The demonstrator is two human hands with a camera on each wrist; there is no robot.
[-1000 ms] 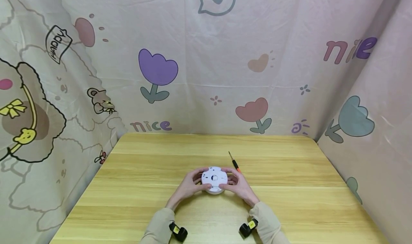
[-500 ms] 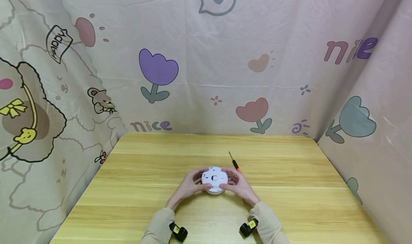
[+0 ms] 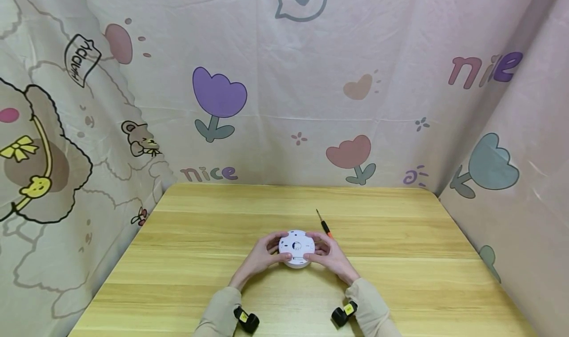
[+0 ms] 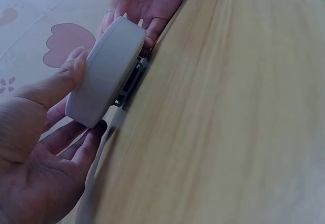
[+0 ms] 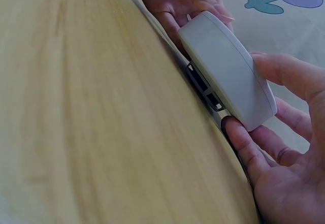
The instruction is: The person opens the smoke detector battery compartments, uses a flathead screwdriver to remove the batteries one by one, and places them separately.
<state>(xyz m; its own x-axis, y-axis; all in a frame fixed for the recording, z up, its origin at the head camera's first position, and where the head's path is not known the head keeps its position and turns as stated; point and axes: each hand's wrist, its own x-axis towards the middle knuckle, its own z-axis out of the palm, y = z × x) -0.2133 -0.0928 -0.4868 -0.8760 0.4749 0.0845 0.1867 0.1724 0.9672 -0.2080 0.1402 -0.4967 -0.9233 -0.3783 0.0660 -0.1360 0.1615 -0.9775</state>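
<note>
A white round smoke detector (image 3: 296, 247), disc-shaped with small dark marks and a round centre opening on its upper face, is held between both hands just over the table. My left hand (image 3: 262, 257) grips its left side, thumb on the upper face and fingers around the rim and below. On the opposite side my right hand (image 3: 330, 259) grips it likewise. Both wrist views show the smoke detector (image 4: 106, 71) edge-on, with a dark slotted part on its underside close to the tabletop. Some fingers are hidden behind or under it.
A thin screwdriver (image 3: 325, 226) with a black and orange handle lies on the wooden table (image 3: 200, 258) beyond the right hand. Printed curtains (image 3: 284, 90) hang behind the table and at both sides. A black camera is strapped at each wrist.
</note>
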